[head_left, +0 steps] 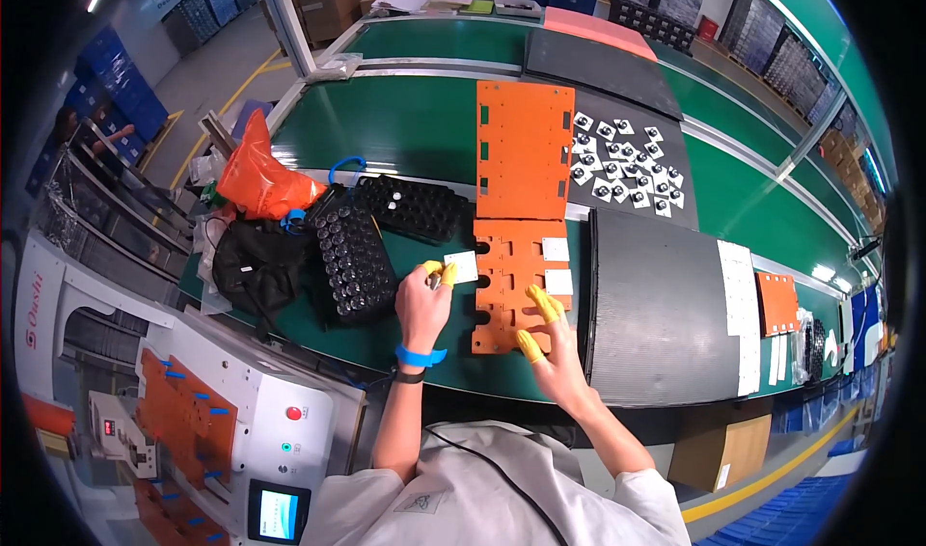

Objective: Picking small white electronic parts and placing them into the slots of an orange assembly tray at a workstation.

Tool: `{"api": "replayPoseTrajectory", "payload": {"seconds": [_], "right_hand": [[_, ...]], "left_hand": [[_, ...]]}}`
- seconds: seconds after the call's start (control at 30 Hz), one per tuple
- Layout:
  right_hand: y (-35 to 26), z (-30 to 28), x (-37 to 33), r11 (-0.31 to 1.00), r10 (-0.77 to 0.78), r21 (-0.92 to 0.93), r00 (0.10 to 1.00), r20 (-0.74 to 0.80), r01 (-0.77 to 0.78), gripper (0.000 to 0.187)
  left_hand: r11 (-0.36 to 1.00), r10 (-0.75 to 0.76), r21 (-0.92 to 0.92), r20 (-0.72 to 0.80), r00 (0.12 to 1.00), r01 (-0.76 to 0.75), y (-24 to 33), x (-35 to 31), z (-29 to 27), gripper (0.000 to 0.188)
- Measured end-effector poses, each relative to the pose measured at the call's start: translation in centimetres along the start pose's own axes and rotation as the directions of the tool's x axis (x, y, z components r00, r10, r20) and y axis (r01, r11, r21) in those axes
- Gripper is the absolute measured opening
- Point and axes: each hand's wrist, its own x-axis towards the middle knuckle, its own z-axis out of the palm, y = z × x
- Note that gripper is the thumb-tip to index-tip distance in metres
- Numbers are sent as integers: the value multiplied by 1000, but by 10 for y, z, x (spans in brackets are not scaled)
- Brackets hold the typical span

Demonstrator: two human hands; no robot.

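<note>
My left hand [425, 300], with yellow finger cots and a blue wrist band, pinches a small white square plate [463, 265]. The plate is just left of an orange fixture board [497, 307] with cut-outs. My right hand [547, 339], also in yellow finger cots, spreads its thumb and fingers over the board's lower right part and holds nothing visible. Two more white plates [558, 282] lie along the board's right edge, one above the other. Adjoining it on the far side is a second orange board [524, 150] with slots along its edges.
Black trays [355, 264] of round pockets sit left of the board, beside a black bag [256, 264] and an orange bag [267, 179]. Several white squares with black parts [627, 165] lie on a dark mat. Black corrugated sheets [656, 305] lie right; a machine [280, 421] stands near left.
</note>
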Motion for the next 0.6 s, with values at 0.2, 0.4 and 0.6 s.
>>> {"api": "replayPoseTrajectory", "payload": {"seconds": [0.2,0.4,0.6], "right_hand": [[1,-4,-17,993,-29,118,999,-27,32,68],[6,-10,-22,989,-11,149,999,-36,16,67],[12,-14,-22,986,9,165,1000,-14,-6,65]], "left_hand": [[979,-64,197,46,997,54,12,13,41,26],[976,-158,156,18,987,154,-8,29,63,35],[980,-141,165,184,973,110,-31,55,62,34]]}}
